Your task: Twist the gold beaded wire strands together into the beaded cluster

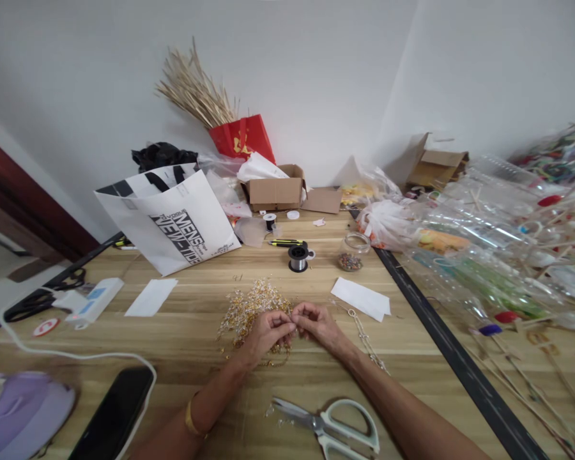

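Note:
My left hand [271, 329] and my right hand [318, 324] meet fingertip to fingertip over the table, thumb and forefinger pinched on each. Whatever lies between the fingertips is too small to make out. Just behind and beside my left hand spreads a heap of gold and clear beaded strands [249, 308]. A beaded chain [363, 335] lies along the outer side of my right forearm. White-handled scissors [333, 427] rest nearer to me, between the forearms, with a few clear beads [282, 421] by the blades.
A wire spool [298, 258], a glass jar of beads [350, 255] and a yellow cutter [287, 243] stand or lie farther back. White papers [361, 298] flank the heap. A white bag [172, 220], power strip [96, 303] and phone [114, 415] are left; plastic bottles [489, 230] crowd the right.

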### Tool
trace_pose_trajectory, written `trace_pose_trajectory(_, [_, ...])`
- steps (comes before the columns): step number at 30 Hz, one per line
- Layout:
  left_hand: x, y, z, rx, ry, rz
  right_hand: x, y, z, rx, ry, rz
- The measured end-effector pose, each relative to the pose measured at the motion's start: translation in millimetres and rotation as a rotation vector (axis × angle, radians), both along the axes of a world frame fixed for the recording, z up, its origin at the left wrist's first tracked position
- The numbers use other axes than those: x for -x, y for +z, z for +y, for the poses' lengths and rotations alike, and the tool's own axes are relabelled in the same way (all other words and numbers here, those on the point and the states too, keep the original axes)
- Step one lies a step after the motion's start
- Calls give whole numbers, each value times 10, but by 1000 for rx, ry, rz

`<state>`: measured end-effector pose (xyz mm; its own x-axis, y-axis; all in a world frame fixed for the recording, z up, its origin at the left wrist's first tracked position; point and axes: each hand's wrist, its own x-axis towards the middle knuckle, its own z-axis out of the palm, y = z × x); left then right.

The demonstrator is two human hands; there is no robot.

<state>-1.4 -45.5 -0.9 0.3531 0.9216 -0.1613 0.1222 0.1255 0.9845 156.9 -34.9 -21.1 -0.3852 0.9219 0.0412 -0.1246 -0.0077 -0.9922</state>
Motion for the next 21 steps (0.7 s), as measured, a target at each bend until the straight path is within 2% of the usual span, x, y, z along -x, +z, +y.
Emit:
trace_pose_trajectory(7, [34, -37, 27, -2, -19, -6, -11, -19, 11, 21, 13, 35])
trace_pose_trajectory(13, [27, -52, 35, -3, 32, -13, -20, -66, 25, 26, -1, 97])
trace_pose_trajectory(21, [19, -25, 20, -36, 96, -31, -21, -43, 23, 22, -20, 63])
